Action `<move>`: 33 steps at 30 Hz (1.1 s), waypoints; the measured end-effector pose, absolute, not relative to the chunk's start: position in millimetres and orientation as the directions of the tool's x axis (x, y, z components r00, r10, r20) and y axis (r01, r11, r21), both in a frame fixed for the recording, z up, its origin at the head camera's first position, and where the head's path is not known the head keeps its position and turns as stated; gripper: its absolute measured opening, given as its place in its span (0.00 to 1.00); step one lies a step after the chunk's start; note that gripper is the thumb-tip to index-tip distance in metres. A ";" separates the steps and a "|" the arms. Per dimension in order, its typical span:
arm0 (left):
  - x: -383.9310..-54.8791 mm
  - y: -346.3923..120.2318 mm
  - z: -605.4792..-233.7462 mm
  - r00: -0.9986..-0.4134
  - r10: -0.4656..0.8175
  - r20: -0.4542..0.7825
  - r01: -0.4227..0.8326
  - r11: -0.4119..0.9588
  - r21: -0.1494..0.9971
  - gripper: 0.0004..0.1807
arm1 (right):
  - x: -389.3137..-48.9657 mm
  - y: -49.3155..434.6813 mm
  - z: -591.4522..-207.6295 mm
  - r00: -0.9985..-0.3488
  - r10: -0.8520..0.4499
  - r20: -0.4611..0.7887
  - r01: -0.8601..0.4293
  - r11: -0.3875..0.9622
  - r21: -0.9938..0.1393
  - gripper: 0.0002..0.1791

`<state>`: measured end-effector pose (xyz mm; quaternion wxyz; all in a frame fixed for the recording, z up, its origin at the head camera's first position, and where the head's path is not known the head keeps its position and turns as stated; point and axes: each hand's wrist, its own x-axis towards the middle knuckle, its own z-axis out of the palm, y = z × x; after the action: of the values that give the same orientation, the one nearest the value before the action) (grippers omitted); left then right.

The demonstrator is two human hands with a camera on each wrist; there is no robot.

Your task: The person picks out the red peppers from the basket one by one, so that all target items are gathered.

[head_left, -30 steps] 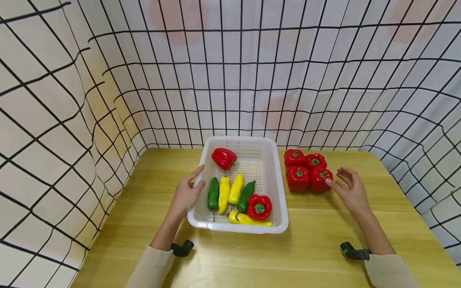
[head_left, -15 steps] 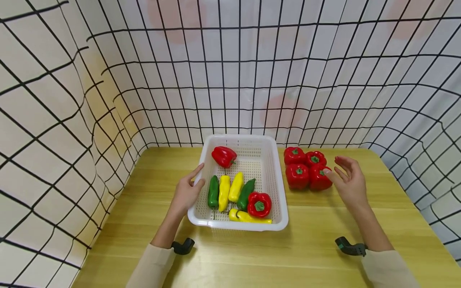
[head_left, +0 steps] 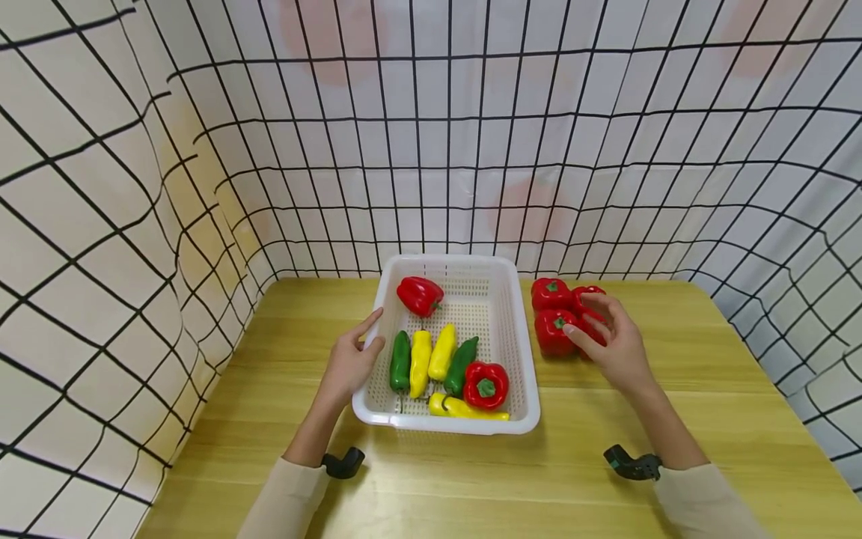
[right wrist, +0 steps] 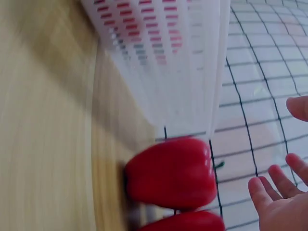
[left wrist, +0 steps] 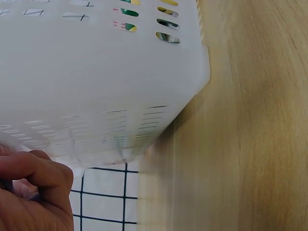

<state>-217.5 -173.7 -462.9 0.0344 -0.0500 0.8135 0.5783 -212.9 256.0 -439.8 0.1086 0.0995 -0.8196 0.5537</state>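
My left hand (head_left: 350, 363) grips the left rim of a white plastic basket (head_left: 527, 352); in the left wrist view its curled fingers (left wrist: 45, 175) lie against the basket's side. Inside lie two red bell peppers (head_left: 486, 386), two green peppers (head_left: 400, 361) and several yellow peppers (head_left: 420, 363). Right of the basket stand several red bell peppers (head_left: 555, 333) in a tight cluster. Over the cluster's right side hovers my right hand (head_left: 616, 348), thumb and fingers spread with nothing between them, partly covering two peppers. The right wrist view shows this hand (right wrist: 286, 202) apart from a bell pepper (right wrist: 173, 173).
Everything stands on a wooden table (head_left: 431, 486). A white wall covering (head_left: 431, 142) with black grid lines rises behind the table and at both sides. The basket's back end is close to that wall.
My right hand has moved left, from beside the bell pepper cluster to over its right-hand peppers. The left hand and basket have stayed in place.
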 end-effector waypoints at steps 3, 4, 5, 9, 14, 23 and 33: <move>-217.2 -174.0 -463.2 -0.993 -0.042 -0.114 -0.121 0.322 0.939 0.28 | -212.4 246.2 -438.1 -0.955 -0.101 0.278 -0.296 0.326 -0.898 0.36; -217.2 -173.9 -463.4 -0.993 -0.041 -0.112 -0.120 0.322 0.939 0.28 | -212.2 243.0 -437.5 -0.955 -0.118 0.272 -0.296 0.319 -0.901 0.36; -217.3 -173.8 -463.7 -0.993 -0.040 -0.112 -0.119 0.320 0.940 0.28 | -212.2 239.8 -437.1 -0.954 -0.137 0.268 -0.298 0.316 -0.901 0.36; -217.2 -173.5 -463.9 -0.993 -0.038 -0.113 -0.119 0.321 0.939 0.29 | -212.6 225.5 -434.3 -0.945 -0.201 0.259 -0.313 0.320 -0.894 0.37; -217.1 -174.3 -463.2 -0.993 -0.044 -0.114 -0.122 0.318 0.940 0.28 | -213.1 205.3 -430.9 -0.926 -0.279 0.255 -0.338 0.311 -0.888 0.38; -213.7 -174.4 -462.9 -0.991 -0.038 -0.127 -0.132 0.329 0.935 0.28 | -212.2 175.5 -436.8 -0.896 -0.393 0.205 -0.346 0.332 -0.877 0.40; -216.4 -173.4 -463.5 -0.992 -0.038 -0.117 -0.123 0.318 0.940 0.29 | -218.0 152.9 -426.7 -0.863 -0.493 0.106 -0.314 0.362 -0.878 0.38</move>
<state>-216.4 -173.4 -463.5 0.0364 -0.0496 0.8108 0.5820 -218.0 152.9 -426.7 -0.0878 0.2460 -0.8205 0.5085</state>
